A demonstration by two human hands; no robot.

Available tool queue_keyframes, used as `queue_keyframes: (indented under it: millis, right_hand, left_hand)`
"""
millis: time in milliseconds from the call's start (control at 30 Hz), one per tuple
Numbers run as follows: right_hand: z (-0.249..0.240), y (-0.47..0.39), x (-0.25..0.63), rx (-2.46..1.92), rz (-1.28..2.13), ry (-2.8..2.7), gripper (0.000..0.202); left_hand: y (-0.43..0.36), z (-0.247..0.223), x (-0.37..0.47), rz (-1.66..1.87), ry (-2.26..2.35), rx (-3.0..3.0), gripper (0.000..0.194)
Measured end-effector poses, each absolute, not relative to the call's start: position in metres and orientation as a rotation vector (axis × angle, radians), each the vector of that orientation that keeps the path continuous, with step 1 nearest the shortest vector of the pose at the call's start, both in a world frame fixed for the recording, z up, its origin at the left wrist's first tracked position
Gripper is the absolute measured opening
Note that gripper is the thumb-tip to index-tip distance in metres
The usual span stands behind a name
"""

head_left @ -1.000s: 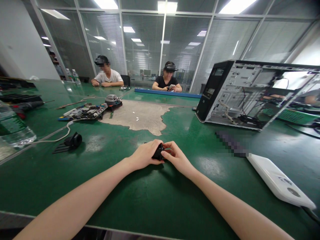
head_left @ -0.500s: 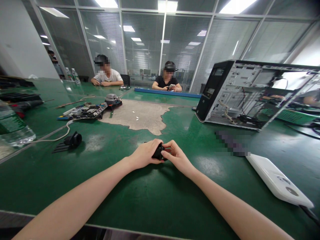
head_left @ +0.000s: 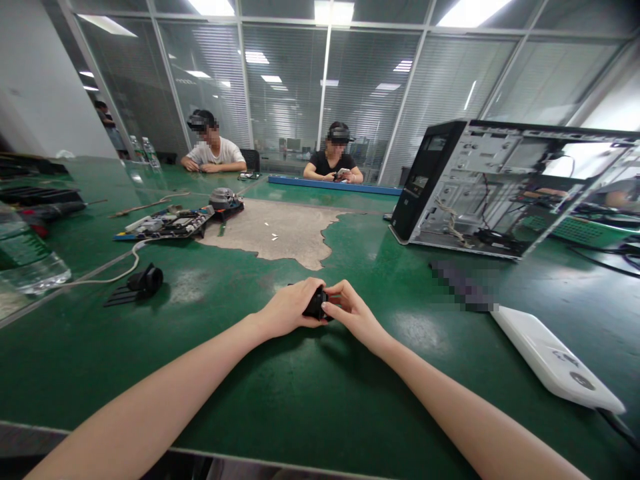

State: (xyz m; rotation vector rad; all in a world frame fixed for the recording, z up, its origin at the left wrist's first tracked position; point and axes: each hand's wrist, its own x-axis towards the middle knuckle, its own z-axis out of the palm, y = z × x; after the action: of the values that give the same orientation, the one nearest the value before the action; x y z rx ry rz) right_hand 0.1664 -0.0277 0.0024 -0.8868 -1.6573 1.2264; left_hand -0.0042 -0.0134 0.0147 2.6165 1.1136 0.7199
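Note:
Between my two hands is a small black part [head_left: 316, 305], held just over the green table top [head_left: 300, 393]. My left hand [head_left: 290, 308] wraps around its left side and covers much of it, so its kind cannot be made out. The thumb and fingers of my right hand [head_left: 353, 312] pinch its right edge. Off to the left lies another black piece [head_left: 145, 283] with a round end and flat slats, apart from both hands.
A circuit board [head_left: 173, 222] with a cooler [head_left: 225, 199] lies back left, by a bare worn patch [head_left: 285, 233]. At right stand an opened computer case [head_left: 460, 190] and a white power bank-like device [head_left: 555, 360]. A bottle [head_left: 30, 253] is far left; two people sit opposite.

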Motion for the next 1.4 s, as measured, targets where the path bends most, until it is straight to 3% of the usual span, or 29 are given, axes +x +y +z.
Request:
queue_keyframes:
  millis: [1400]
  right_hand:
    - [0.0015, -0.0256, 0.1647, -0.916, 1.215, -1.640, 0.021]
  left_hand:
    - [-0.0137, 0.0155, -0.0037, 0.687, 1.134, 2.646, 0.052]
